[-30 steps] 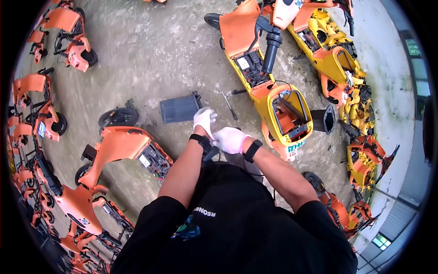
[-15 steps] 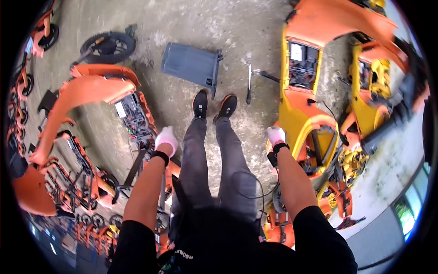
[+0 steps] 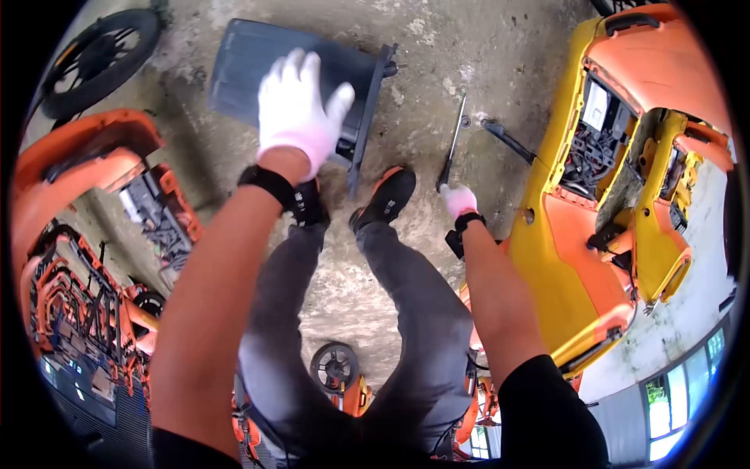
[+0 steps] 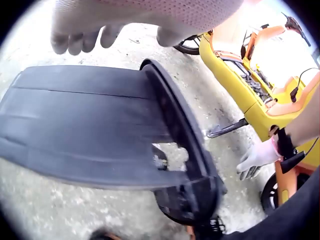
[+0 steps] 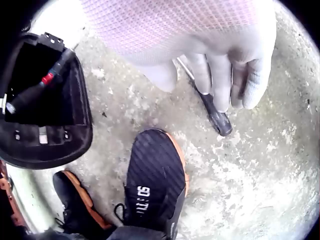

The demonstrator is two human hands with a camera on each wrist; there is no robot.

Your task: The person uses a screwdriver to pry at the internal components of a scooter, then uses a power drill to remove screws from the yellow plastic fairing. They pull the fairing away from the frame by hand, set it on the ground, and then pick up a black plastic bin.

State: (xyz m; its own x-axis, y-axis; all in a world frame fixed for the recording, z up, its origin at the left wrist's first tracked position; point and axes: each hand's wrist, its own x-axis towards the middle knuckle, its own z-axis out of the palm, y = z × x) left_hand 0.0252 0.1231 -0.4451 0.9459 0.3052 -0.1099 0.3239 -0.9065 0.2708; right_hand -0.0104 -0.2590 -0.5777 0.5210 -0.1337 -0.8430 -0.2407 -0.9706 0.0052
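Observation:
A dark grey plastic container [image 3: 242, 70] lies on its side on the floor; its rim [image 5: 47, 157] and opening show in the right wrist view, with a dark tool with a red band [image 5: 47, 78] at the opening. Over the container is the gloved left hand [image 3: 301, 109], fingers straight and spread; in the left wrist view the left hand [image 4: 140, 20] is above it, apart from it. The gloved right hand [image 3: 459, 201] is at the black handle [image 3: 444, 173] of a long metal tool. Its fingers reach down over that handle [image 5: 218, 120]; whether they touch it, I cannot tell.
Two shoes [image 3: 391, 195] stand just below the container. A yellow and orange scooter body [image 3: 555, 258] lies to the right, its black stand [image 3: 508, 141] near the tool. At left are a loose wheel [image 3: 101, 62] and orange scooter parts [image 3: 101, 129].
From close together at the body, the hands have parted. The left has moved forward over the container, the right down to the tool. The head view has shifted, with the floor things nearer.

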